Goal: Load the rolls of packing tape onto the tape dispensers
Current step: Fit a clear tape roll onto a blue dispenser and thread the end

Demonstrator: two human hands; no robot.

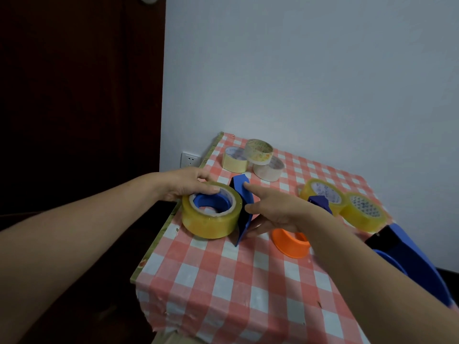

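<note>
A yellowish tape roll sits around the round hub of a blue dispenser near the table's left edge. My left hand grips the roll's far rim, thumb on top. My right hand holds the dispenser's blue side plate, index finger on its upper end. An orange dispenser lies partly under my right wrist. Two more yellowish rolls rest on the right, a dark blue dispenser part in front of them. A large blue dispenser lies at the right edge.
Three pale tape rolls are stacked at the table's far left corner against the wall. The table wears a red and white checked cloth. A wall socket sits left of the table, and the table's left edge drops beside the roll.
</note>
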